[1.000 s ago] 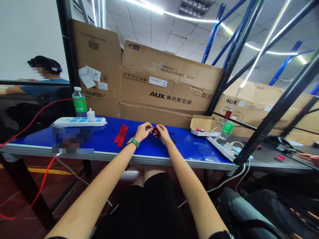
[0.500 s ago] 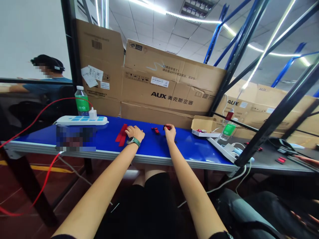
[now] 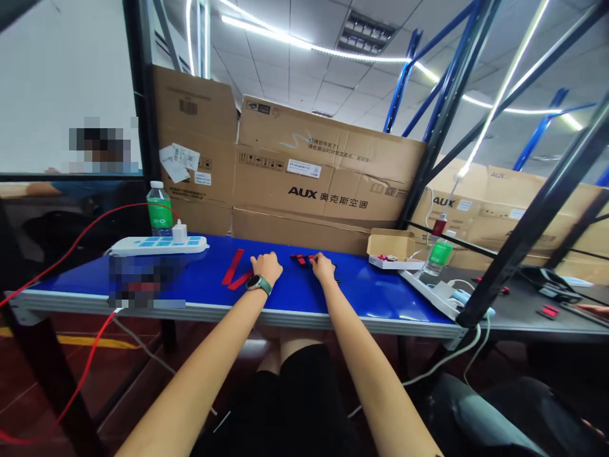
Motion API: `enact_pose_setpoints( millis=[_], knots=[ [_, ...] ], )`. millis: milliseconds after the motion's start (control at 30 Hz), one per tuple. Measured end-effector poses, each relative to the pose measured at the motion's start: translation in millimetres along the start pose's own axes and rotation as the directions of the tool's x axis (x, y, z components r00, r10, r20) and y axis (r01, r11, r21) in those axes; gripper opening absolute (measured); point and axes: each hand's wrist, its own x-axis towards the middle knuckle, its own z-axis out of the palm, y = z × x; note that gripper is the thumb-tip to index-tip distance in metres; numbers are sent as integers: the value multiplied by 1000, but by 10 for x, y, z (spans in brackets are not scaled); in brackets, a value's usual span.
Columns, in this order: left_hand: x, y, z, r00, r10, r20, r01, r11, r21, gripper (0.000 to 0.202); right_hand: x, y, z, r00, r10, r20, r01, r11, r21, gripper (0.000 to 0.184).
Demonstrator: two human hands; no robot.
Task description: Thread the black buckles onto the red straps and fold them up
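Note:
On the blue tabletop (image 3: 285, 297), my left hand (image 3: 267, 268) has its fingers bent over the end of a red fabric strip (image 3: 239, 282), partly hidden beneath it. Another red strip (image 3: 233, 266) lies just to the left, at an angle to the first. My right hand (image 3: 324, 268) is low over the table, fingertips pinched at a small red-and-black piece mostly covered by the fingers. Right beside those fingertips lies a similar red-and-black piece (image 3: 301, 259). A dark bit shows behind the right hand, too hidden to name.
A white power strip (image 3: 157, 245) with a plugged-in charger and a green-labelled bottle (image 3: 160, 209) stand at the left. An open carton (image 3: 392, 244) with small items, another bottle (image 3: 440, 255) and a second power strip (image 3: 431, 295) are at the right. Cardboard (image 3: 328, 184) walls the back.
My right hand has lowered its red-and-black piece beside the other one. My left hand has moved right, and the red strips now lie spread apart. The camera view has tilted up slightly.

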Motion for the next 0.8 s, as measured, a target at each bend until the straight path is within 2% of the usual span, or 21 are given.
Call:
enact_pose_setpoints(
  millis=[100, 200, 233, 300, 367, 400, 467, 533, 567, 700, 800],
  knots=[
    [27, 6, -29, 996, 79, 50, -75, 994, -79, 20, -68, -73, -59, 999, 7, 39, -2, 992, -123, 25],
    [35, 16, -46, 976, 190, 111, -159, 958, -238, 23, -164, -138, -155, 999, 16, -29, -20, 987, -157, 36],
    [34, 23, -46, 954, 264, 143, -210, 927, -310, 25, -200, -152, -186, 997, 30, -68, -42, 984, -173, 37],
    [29, 47, -39, 875, 445, 192, -319, 827, -462, 32, -267, -165, -230, 987, 74, -141, -105, 968, -226, 35],
    [28, 73, -23, 790, 582, 193, -390, 719, -575, 41, -313, -160, -246, 980, 130, -153, -170, 944, -284, 37],
    [31, 82, -12, 771, 612, 175, -403, 683, -609, 45, -324, -150, -244, 978, 160, -132, -194, 931, -309, 40],
    [43, 80, 12, 789, 603, 113, -409, 655, -635, 50, -321, -117, -232, 977, 203, -67, -214, 916, -341, 43],
    [59, 50, 39, 825, 563, 49, -423, 671, -609, 48, -297, -68, -223, 978, 208, -13, -200, 917, -344, 40],
    [66, 28, 52, 829, 558, 32, -440, 687, -578, 44, -282, -40, -222, 980, 198, 3, -185, 924, -334, 38],
    [65, -49, 93, 786, 606, 121, -507, 745, -433, 22, -227, 65, -248, 987, 159, 16, -151, 962, -229, 32],
    [54, -63, 104, 770, 612, 178, -505, 756, -416, 19, -173, 137, -309, 980, 186, -71, -192, 977, -94, 34]
  ],
)
